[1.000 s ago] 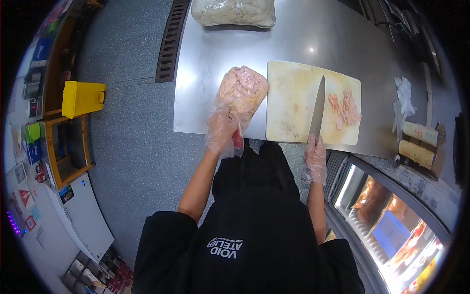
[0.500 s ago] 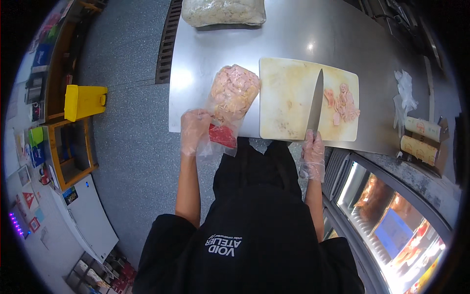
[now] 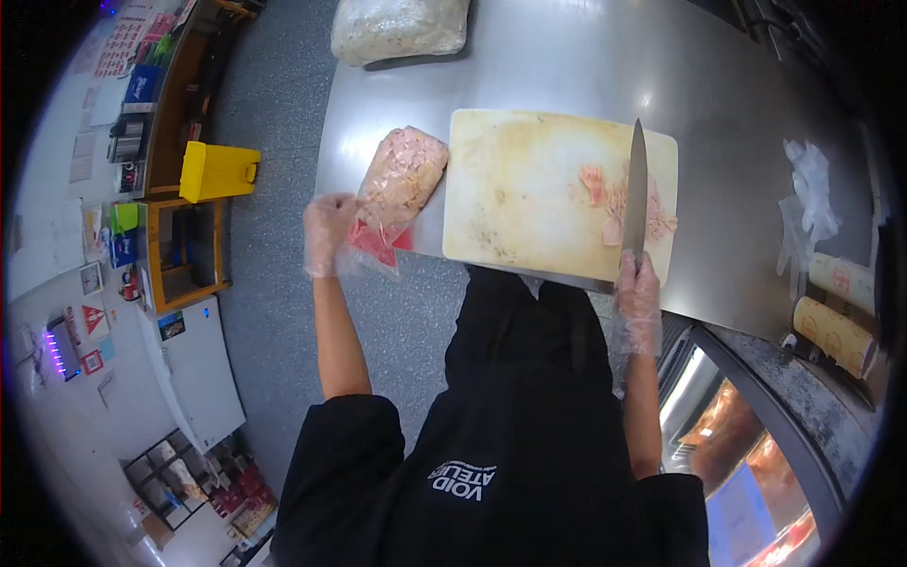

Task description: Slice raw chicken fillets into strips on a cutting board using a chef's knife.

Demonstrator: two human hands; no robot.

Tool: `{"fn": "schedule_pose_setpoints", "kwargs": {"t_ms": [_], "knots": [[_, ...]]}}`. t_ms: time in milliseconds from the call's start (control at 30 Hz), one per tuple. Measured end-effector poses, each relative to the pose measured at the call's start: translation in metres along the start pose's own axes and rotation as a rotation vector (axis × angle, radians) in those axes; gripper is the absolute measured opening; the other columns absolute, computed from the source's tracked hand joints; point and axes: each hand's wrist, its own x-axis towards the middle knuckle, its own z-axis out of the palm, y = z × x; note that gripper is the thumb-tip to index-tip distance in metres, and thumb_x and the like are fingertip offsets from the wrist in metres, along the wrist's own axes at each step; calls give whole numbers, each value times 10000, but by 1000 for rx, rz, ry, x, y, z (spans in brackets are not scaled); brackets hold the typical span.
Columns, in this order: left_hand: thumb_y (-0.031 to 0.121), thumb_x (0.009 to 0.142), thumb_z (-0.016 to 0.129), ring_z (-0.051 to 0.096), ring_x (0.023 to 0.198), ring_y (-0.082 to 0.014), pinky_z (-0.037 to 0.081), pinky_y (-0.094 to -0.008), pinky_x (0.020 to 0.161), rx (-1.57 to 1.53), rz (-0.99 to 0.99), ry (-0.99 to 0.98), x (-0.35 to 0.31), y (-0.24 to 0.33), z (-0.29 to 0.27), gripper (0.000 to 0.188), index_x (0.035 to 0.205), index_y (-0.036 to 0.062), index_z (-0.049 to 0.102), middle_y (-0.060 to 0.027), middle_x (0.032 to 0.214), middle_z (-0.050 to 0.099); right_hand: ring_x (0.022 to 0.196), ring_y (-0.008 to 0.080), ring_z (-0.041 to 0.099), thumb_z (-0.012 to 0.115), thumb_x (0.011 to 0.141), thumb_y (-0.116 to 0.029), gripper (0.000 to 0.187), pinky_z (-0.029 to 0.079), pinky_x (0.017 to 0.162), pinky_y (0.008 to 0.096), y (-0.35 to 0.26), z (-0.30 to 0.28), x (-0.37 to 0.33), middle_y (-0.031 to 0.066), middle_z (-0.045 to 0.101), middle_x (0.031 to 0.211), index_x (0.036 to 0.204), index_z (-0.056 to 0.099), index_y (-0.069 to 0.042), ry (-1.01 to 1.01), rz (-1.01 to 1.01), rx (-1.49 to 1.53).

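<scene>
The steel tabletop (image 3: 567,66) carries everything observed. Largest on it is a pale, stained cutting board (image 3: 529,198), set square against the near edge, probably so the person can work close to the body. A large clear bag of pale contents (image 3: 402,26) lies at the far edge, well apart.

A clear bag of raw meat (image 3: 397,184), pink with a red lower end, lies just beside the board's left edge and overhangs the near edge of the tabletop. The left hand (image 3: 329,234), in a thin clear glove, is closed, pinching the bag's loose plastic at its lower end; the grip appears meant to pull or steady the bag.

A long knife (image 3: 636,189) lies flat across the right part of the board, tip toward the far edge. The right hand (image 3: 638,295), also gloved, is wrapped around its handle at the near edge. A few pink meat pieces (image 3: 605,194) lie against the blade.

Crumpled clear gloves (image 3: 808,189) sit near the right edge.
</scene>
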Motion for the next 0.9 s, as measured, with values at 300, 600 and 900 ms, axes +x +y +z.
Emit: {"fn": "schedule_pose_setpoints", "kwargs": {"t_ms": [300,600,900], "knots": [[128,800,632,655,670,-137,490,-294,611,238,82,97,1,13,-12,154,784,13,732,-119,712,698,602,203,509,467,995,-310,310,431,591,384,-7,-34,26,119,523,657,1008,557,-14,-32,-61,-60],[87,854,668,569,666,-79,458,-238,620,-188,165,95,-27,117,-59,105,876,-8,706,-13,722,634,643,213,541,464,992,-297,319,447,621,379,-7,-6,-2,124,545,700,1040,570,0,-11,114,114],[108,800,675,638,772,-219,514,-358,732,-486,183,-393,-33,103,92,160,928,16,704,-138,757,662,732,366,624,482,974,-298,339,469,675,451,-17,43,-29,235,611,783,1029,561,27,101,-21,25]]}}
